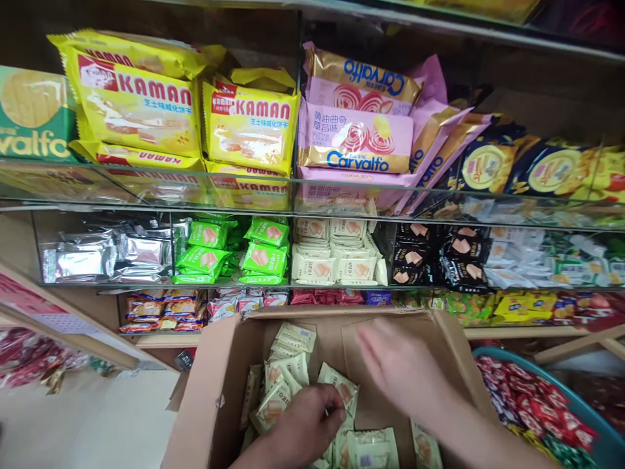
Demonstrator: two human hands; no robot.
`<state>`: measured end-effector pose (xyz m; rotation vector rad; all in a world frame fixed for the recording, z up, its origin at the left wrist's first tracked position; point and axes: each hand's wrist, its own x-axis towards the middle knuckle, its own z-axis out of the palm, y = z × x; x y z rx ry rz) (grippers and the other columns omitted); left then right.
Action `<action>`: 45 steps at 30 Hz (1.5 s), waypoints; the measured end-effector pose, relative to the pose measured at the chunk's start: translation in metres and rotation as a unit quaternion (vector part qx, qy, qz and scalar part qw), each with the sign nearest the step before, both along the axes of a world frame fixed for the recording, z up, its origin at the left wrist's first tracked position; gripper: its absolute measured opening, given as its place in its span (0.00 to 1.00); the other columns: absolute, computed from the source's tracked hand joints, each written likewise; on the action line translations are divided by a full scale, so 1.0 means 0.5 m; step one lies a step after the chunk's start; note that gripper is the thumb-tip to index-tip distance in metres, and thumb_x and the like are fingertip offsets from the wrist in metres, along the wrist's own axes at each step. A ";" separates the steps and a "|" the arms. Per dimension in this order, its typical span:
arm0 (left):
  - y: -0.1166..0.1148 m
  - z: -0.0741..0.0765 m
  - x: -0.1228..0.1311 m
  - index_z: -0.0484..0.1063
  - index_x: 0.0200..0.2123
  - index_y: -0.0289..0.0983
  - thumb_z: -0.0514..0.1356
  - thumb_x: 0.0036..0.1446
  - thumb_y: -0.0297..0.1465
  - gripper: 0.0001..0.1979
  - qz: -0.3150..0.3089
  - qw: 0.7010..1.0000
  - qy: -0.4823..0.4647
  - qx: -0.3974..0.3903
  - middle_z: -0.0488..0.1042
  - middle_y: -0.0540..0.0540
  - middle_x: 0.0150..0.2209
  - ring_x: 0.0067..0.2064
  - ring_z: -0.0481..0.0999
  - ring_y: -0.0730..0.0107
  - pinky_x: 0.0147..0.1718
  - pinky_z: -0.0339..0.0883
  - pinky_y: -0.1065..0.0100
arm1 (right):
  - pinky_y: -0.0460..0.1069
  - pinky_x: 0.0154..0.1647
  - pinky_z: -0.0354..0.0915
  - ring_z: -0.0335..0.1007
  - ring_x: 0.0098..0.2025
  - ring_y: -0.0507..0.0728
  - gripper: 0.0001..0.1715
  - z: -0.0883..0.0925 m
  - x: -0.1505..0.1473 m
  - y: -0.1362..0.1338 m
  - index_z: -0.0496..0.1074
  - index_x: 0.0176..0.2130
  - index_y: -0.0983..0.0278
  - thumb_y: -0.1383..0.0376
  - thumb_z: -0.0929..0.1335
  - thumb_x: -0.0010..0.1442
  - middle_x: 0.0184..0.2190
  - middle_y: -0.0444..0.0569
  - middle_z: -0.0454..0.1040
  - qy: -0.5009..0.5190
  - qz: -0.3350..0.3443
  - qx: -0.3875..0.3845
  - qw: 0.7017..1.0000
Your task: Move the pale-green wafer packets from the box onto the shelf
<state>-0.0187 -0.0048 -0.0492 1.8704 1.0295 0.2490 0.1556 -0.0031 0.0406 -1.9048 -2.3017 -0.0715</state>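
An open cardboard box (200,391) stands in front of the shelves, with several pale green snack packets (290,339) inside, mostly in its left half and near the bottom. Over the packets is my left hand (312,417), its fingers curled together beside a tilted packet (342,384); whether they grip it is hidden. My right hand (390,358) is above the right part of the box, blurred by motion, and what its fingers hold, if anything, cannot be made out. Matching pale packets (336,260) stand in stacks on the shelf behind the box.
Glass-fronted shelves (244,189) cross the view, holding yellow KAMAN packs (249,124), pink Carvalfo packs (361,137), green packets (205,251) and black packets (461,254). At the lower right is a teal tub (576,404) of wrapped sweets. Pale floor (102,417) shows at the left.
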 end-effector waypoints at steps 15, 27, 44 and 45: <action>0.054 0.012 0.010 0.67 0.31 0.36 0.57 0.48 0.34 0.08 0.231 0.937 -0.248 -0.080 0.66 0.53 0.25 0.25 0.65 0.76 0.27 0.60 0.73 | 0.49 0.38 0.56 0.62 0.37 0.56 0.07 -0.276 0.023 -0.045 0.64 0.27 0.65 0.64 0.67 0.47 0.30 0.48 0.66 0.300 -0.066 -0.264 0.914; 0.026 0.039 0.030 0.71 0.32 0.32 0.66 0.41 0.33 0.14 0.149 0.899 -0.331 -0.244 0.72 0.51 0.25 0.24 0.68 0.77 0.23 0.65 0.75 | 0.45 0.29 0.60 0.65 0.26 0.49 0.16 -0.143 0.016 -0.055 0.64 0.30 0.65 0.58 0.70 0.45 0.24 0.41 0.70 0.675 -0.063 -0.275 0.681; 0.029 0.048 0.025 0.68 0.38 0.34 0.66 0.41 0.29 0.19 0.275 0.799 -0.426 -0.325 0.75 0.49 0.30 0.29 0.75 0.73 0.28 0.72 0.73 | 0.48 0.25 0.66 0.68 0.30 0.53 0.28 -0.143 -0.004 -0.064 0.55 0.43 0.61 0.60 0.70 0.47 0.34 0.49 0.73 0.711 -0.096 -0.169 0.675; 0.031 0.047 0.025 0.68 0.38 0.34 0.66 0.41 0.30 0.19 0.284 0.803 -0.420 -0.312 0.75 0.49 0.29 0.28 0.75 0.73 0.28 0.72 0.73 | 0.50 0.28 0.67 0.68 0.33 0.54 0.29 -0.144 -0.006 -0.068 0.54 0.45 0.61 0.60 0.70 0.47 0.39 0.51 0.71 0.691 -0.087 -0.145 0.703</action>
